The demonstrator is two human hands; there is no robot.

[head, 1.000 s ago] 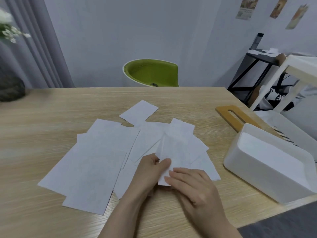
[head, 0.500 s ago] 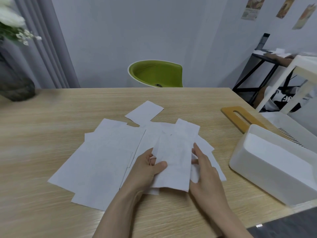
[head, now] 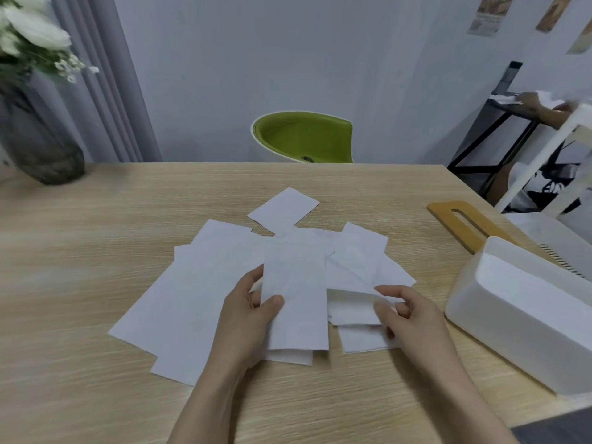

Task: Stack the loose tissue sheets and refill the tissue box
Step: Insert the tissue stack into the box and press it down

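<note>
left hand (head: 253, 312) pinching with thumb over fingers, right hand (head: 407, 312) fingers curled, pinching

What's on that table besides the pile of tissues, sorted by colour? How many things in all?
White: 1, the open tissue box
Yellow-brown: 1, the slotted wooden lid
Dark grey: 1, the vase of white flowers
Total: 3. The overlapping sheets cannot be counted; the left hand holds one, and the right hand pinches another.
</note>
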